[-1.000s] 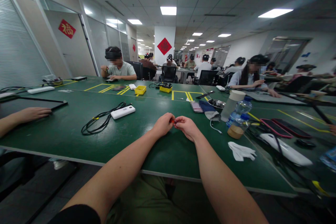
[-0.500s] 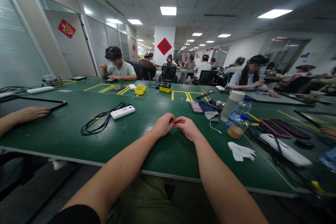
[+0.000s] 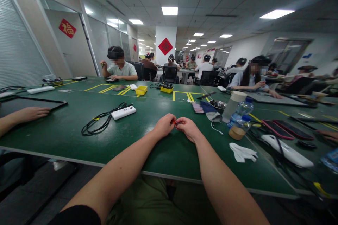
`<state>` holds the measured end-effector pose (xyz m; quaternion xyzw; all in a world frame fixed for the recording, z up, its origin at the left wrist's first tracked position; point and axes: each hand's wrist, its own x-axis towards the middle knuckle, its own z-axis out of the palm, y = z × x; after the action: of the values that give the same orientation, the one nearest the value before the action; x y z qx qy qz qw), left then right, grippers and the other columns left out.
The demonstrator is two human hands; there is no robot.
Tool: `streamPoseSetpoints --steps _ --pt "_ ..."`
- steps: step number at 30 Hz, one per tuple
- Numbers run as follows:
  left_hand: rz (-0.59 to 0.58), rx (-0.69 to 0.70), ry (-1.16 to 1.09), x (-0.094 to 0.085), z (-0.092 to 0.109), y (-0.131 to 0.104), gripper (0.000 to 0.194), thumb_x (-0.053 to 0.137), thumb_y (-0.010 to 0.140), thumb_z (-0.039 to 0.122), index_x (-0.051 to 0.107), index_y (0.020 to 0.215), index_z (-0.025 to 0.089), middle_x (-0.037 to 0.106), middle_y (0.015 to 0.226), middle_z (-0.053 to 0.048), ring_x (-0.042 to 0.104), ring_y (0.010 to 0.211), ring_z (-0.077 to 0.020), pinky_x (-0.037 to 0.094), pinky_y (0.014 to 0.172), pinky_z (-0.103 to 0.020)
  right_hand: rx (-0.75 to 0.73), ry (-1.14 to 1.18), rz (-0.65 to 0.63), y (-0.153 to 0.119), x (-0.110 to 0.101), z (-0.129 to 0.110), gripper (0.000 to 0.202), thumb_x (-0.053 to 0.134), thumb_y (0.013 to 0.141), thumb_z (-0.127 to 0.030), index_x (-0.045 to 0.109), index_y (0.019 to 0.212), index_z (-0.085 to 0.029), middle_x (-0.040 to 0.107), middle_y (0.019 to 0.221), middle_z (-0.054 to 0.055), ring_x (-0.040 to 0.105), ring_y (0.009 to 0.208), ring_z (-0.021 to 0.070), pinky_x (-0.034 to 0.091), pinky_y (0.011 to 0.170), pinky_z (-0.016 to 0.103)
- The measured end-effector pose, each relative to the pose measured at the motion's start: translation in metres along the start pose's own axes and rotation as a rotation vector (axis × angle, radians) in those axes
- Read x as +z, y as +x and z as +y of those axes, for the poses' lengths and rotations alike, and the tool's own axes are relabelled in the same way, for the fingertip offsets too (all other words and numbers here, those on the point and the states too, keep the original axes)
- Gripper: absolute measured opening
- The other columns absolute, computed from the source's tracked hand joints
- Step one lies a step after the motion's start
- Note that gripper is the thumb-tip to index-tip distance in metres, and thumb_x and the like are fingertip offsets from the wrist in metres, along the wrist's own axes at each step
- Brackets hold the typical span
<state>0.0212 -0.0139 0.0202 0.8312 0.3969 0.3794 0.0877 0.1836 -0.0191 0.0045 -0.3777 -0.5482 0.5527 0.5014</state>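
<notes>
My left hand and my right hand meet fingertip to fingertip just above the green table. Between them is a small orange-red piece, mostly covered by the fingers, so its kind does not show. The left fingers are closed in a pinch on the orange-red piece. My right thumb and fingers are pinched too, around a small dark bit that I cannot make out. Left of my hands lies a white power bank with a coiled black cable.
To the right stand water bottles, a white-capped tumbler, a metal bowl and a crumpled white glove. Yellow trays sit farther back. Another person's hand rests at the left; a co-worker sits opposite.
My hands stay in almost the same place, still pinched together. Across the table, the co-worker's raised hand has shifted slightly. At the far right, a dark frame has tipped lower.
</notes>
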Motion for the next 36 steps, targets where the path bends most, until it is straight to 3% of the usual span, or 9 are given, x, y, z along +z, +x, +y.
streamPoseSetpoints --steps 21,31,36 --pt "0.007 -0.001 0.010 0.0010 -0.0009 -0.0002 0.012 0.054 0.075 0.012 0.056 0.084 0.019 0.056 0.083 -0.001 0.052 0.074 -0.0128 0.042 0.068 -0.024 -0.004 -0.049 0.057 0.0015 -0.0003 -0.0013 0.029 0.072 0.055 -0.018 0.061 0.081 -0.017 0.065 0.073 0.000 0.058 0.062 0.0114 0.046 0.061 0.025" --pt "0.014 0.019 -0.009 0.0009 -0.0022 -0.0008 0.012 0.056 0.074 0.012 0.056 0.083 0.019 0.058 0.082 -0.001 0.053 0.074 -0.0127 0.043 0.068 -0.024 -0.011 -0.083 0.025 -0.0002 0.0017 -0.0020 0.029 0.071 0.055 -0.017 0.061 0.083 -0.018 0.065 0.073 -0.001 0.056 0.059 0.0104 0.045 0.059 0.025" --pt "-0.021 -0.038 -0.030 -0.0010 -0.0001 -0.0008 0.011 0.058 0.076 0.018 0.057 0.087 0.020 0.061 0.080 0.000 0.055 0.071 -0.0126 0.043 0.065 -0.023 0.031 -0.049 0.059 0.0014 0.0011 -0.0028 0.026 0.070 0.057 -0.017 0.059 0.082 -0.018 0.065 0.070 0.000 0.060 0.061 0.0125 0.045 0.058 0.025"
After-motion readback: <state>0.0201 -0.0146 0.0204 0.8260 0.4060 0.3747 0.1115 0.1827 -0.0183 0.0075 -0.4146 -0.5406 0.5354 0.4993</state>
